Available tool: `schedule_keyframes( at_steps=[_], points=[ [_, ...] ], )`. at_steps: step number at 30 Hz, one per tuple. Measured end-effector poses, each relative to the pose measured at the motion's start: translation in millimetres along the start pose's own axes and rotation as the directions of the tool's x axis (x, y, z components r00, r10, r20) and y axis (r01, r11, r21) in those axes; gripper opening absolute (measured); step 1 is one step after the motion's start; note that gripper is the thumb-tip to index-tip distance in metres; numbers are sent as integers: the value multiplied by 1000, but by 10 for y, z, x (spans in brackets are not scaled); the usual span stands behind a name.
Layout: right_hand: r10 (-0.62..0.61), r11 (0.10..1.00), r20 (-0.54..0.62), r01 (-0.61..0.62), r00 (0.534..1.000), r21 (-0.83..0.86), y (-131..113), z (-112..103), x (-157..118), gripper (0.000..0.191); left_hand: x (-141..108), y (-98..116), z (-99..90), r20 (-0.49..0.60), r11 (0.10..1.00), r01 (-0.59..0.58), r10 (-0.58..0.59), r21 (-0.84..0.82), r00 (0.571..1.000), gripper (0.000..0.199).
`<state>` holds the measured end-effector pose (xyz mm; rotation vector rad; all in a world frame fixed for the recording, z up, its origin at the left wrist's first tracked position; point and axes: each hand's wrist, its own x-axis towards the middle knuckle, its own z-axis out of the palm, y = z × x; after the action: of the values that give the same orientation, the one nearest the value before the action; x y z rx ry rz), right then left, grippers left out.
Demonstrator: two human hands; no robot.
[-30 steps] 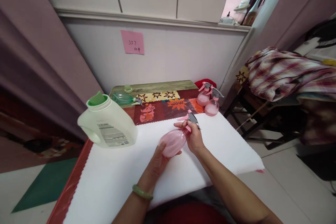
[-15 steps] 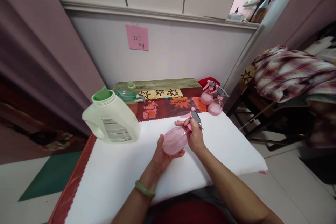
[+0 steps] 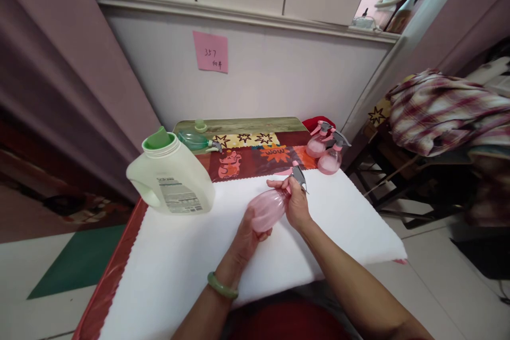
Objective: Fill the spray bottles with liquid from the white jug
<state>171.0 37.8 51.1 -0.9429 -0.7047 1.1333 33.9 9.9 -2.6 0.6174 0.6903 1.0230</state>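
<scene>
A pink spray bottle (image 3: 268, 209) is held tilted above the white cloth (image 3: 179, 260), its gray and pink spray head (image 3: 297, 174) pointing up and away. My left hand (image 3: 247, 235), with a green bangle on the wrist, grips the bottle's base. Around the neck, just under the spray head, my right hand (image 3: 297, 203) is closed. On the left stands a large pale jug (image 3: 187, 183) with an open mouth and a green piece in it. Two more pink spray bottles (image 3: 329, 162) (image 3: 316, 145) stand upright at the back right.
Behind the cloth, a green spray bottle (image 3: 193, 141) lies on its side near a small green cap (image 3: 200, 126). A pink note (image 3: 211, 52) is stuck on the wall. Plaid fabric (image 3: 438, 111) lies at the right.
The fingers of my left hand have closed more around the bottle's base. The view has shifted slightly; my right hand stays at the neck.
</scene>
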Motion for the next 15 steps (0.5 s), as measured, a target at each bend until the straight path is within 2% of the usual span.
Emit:
schedule_keyframes(
  at_steps=[3,8,12,15],
  points=[
    [35,999,-69,-34,997,17,-12,-21,6,41,51,-51,-24,-19,986,-149,151,79,988,57],
    [69,997,-125,-63,990,53,-61,-12,10,42,94,-83,-56,-52,917,-345,362,201,931,90],
    [73,995,-174,-59,982,82,-85,17,1,42,47,-119,-32,42,811,-456,475,366,879,98],
    [-3,998,-214,15,977,57,-87,26,-11,40,43,-166,-34,109,737,-488,499,468,859,109]
  ],
)
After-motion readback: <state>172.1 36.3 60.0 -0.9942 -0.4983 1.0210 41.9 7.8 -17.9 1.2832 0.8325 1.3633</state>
